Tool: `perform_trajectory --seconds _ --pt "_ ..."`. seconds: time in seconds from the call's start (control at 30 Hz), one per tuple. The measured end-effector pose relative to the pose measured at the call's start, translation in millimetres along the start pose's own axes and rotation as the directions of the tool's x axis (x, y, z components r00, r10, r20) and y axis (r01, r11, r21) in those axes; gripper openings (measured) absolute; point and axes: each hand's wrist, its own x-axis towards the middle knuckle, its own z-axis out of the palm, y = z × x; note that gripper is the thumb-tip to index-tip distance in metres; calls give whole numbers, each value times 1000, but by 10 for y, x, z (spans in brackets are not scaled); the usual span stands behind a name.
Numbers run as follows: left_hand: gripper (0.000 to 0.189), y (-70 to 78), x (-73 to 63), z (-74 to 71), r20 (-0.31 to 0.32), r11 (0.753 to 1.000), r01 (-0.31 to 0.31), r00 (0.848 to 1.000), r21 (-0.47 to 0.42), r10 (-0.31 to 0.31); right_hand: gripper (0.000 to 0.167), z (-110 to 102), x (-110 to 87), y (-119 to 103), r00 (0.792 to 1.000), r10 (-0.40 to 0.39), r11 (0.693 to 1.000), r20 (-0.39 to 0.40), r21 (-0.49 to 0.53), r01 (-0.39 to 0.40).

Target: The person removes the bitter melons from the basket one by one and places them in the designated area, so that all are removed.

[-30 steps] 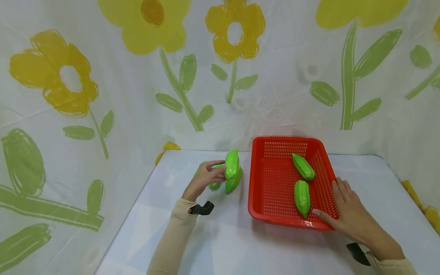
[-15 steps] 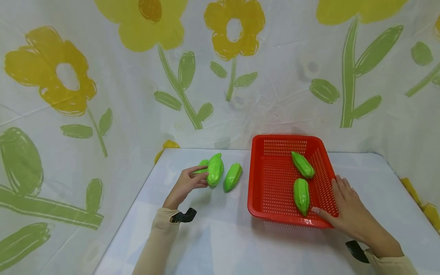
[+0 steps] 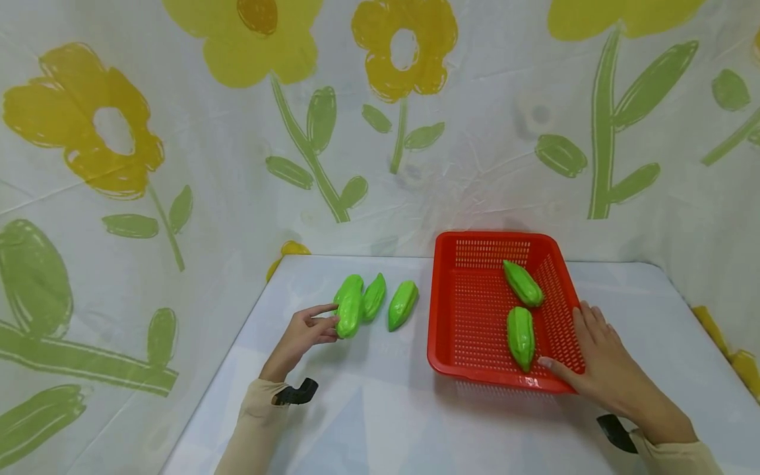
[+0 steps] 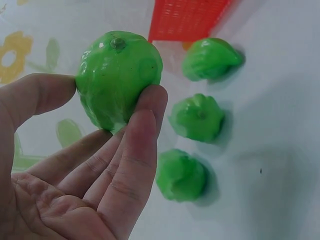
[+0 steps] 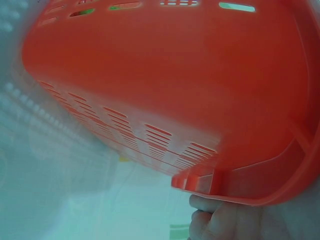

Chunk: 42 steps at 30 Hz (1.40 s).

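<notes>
In the head view my left hand (image 3: 305, 335) holds a green bitter melon (image 3: 349, 316) by its side, thumb and fingertips pinching it. The left wrist view shows its stem end (image 4: 117, 44) facing the camera. Beyond it, three more bitter melons lie in a row on the table: one partly hidden behind the held melon, a middle one (image 3: 374, 297) and a right one (image 3: 403, 305). My right hand (image 3: 611, 366) rests on the near right corner of a red plastic basket (image 3: 433, 316), fingers straight along the side, thumb over the rim.
Inside the basket lie two bitter melons, one at the back (image 3: 524, 284) and one nearer the front (image 3: 521, 338). The white table (image 3: 380, 422) backs onto a flower-printed curtain (image 3: 475, 165).
My left hand has moved left and toward me with the bitter melon, from near the basket to the left end of the row. The right hand has stayed on the basket.
</notes>
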Motion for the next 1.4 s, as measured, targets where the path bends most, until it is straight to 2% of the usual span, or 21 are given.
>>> perform_trajectory --seconds 0.27,0.53,0.73,0.9,1.07,1.4 --pt "52 -142 -98 -84 -18 998 51 999 30 -50 125 26 1 11 1000 -11 1000 0 6 11" --pt "52 -288 -115 -149 -19 996 50 999 69 -48 125 9 19 32 1000 -21 1000 -12 0 21" --pt "54 -309 -127 -131 3 996 43 999 83 -43 126 14 12 32 1000 -21 1000 -18 2 21" --pt "52 -346 -134 -123 -4 994 75 997 83 -75 125 14 2 21 999 -27 1000 -23 6 27" --pt "53 -378 -152 -131 10 993 69 997 92 -70 126 5 0 16 1000 -21 1000 -20 0 21" --pt "54 -409 -187 -131 1 988 115 993 98 -116 125 3 1 3 1000 -20 1000 -17 0 20"
